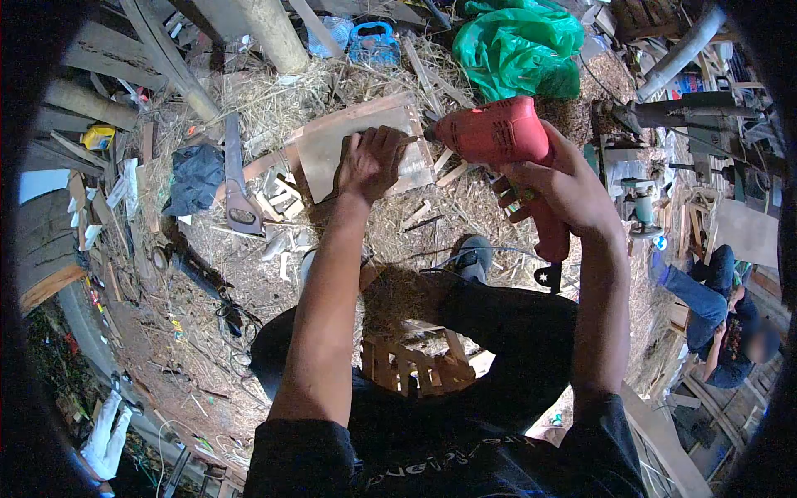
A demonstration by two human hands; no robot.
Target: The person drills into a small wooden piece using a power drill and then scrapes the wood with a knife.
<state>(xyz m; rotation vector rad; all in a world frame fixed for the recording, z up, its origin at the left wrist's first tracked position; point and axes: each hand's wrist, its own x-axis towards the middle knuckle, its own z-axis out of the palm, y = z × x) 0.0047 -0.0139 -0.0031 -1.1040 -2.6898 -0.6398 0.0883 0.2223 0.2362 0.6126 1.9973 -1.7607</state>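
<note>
My right hand (558, 184) is wrapped around the handle of a red power drill (498, 131), whose chuck points left at the edge of a flat wooden panel (320, 168). On that panel, my left hand (369, 162) presses down with bent fingers, close to the drill's tip. What lies under the fingertips is hidden. The panel has wooden strips along its edges and rests on the straw-covered ground.
A handsaw (239, 187) and a black plastic bag (195, 178) lie to the left. A green plastic sheet (519, 50) and a blue basket (374, 43) are ahead. Wood scraps surround the panel. Another person (722, 315) sits at right.
</note>
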